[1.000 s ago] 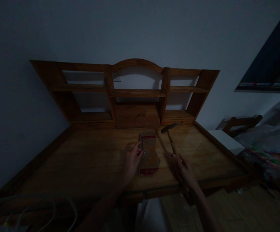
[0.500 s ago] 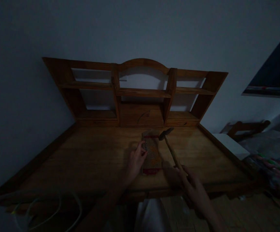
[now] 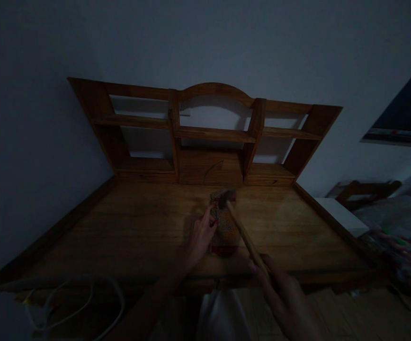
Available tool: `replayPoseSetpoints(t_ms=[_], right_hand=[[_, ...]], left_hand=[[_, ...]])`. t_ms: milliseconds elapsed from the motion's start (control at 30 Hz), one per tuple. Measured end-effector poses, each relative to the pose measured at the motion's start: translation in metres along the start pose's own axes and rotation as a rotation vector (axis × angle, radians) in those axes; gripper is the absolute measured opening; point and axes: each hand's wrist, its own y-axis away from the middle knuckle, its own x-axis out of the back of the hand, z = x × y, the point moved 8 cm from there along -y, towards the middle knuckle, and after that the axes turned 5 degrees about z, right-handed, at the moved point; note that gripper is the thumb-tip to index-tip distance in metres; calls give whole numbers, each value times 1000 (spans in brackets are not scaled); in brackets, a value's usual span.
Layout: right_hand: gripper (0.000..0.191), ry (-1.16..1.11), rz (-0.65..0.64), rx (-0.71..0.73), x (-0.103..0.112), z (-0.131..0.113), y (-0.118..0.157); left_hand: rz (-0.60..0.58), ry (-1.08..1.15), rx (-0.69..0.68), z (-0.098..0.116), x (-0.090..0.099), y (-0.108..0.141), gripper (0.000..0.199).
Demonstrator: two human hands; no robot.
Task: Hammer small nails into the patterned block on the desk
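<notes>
My right hand [image 3: 274, 284] is wrapped around the wooden handle of a hammer [image 3: 246, 237]. The hammer's blurred head is over the upper part of a speckled tan rectangular piece [image 3: 227, 232] with red bands at its ends and an orange patch; I cannot tell whether it touches. That piece lies on the wooden desk [image 3: 148, 218]. At its left edge, my left hand [image 3: 201, 234] has thumb and fingers curled together in a pinch. Whatever is between those fingertips is too small and dark to make out.
A wooden shelf unit [image 3: 210, 135] stands along the desk's back edge, against the wall. Pale cables [image 3: 120, 296] hang at the front left. Beyond the desk's right side are a white surface [image 3: 340, 213], a wooden chair back [image 3: 369, 189] and plastic-wrapped items [image 3: 397, 213].
The hammer head has swung left and slightly down, over the speckled piece. My right hand has moved slightly down, while my left hand stays at the piece's left edge. The view has shifted slightly.
</notes>
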Motion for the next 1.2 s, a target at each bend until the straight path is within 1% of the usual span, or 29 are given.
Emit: replayPoseSetpoints(t_ms=[100,167,200,367,500,600,700,800,833,933,1067,1200], right_hand=[[55,27,-100,-5,-20,7,4],[53,0,-134,-23,-27,11,6],[53,-20,-128,-35,-27,12,7],[55,-75,-78,-92,-14,14,11],[51,-64,-6,-63,-1,-5,13],[48,-69,9,-58,1,-14,15],[48,-46,6,-90,2,-7,16],[49,-68,-45,-70,2,-3,15],[50,-84,-45,-63,4,-3,14],[50,-127,-3,-72,12,-6,10],[46,-151,19,-70,16,-10,7],[47,-154,10,-72,15,-7,8]], left_hand=[[-2,-7,5,-3,-1,1,53],[-5,4,9,-3,-2,1,54],[-11,16,13,-3,-2,1,54],[-53,28,45,-1,-3,1,54],[-53,10,44,-2,-3,2,54],[-70,15,54,-2,-4,3,53],[-84,17,70,0,-4,3,50],[-39,-7,58,2,-1,3,49],[-16,-20,44,3,1,3,48],[43,-72,-8,3,5,4,42],[39,-108,-73,4,5,6,21],[31,-130,-33,2,6,7,14]])
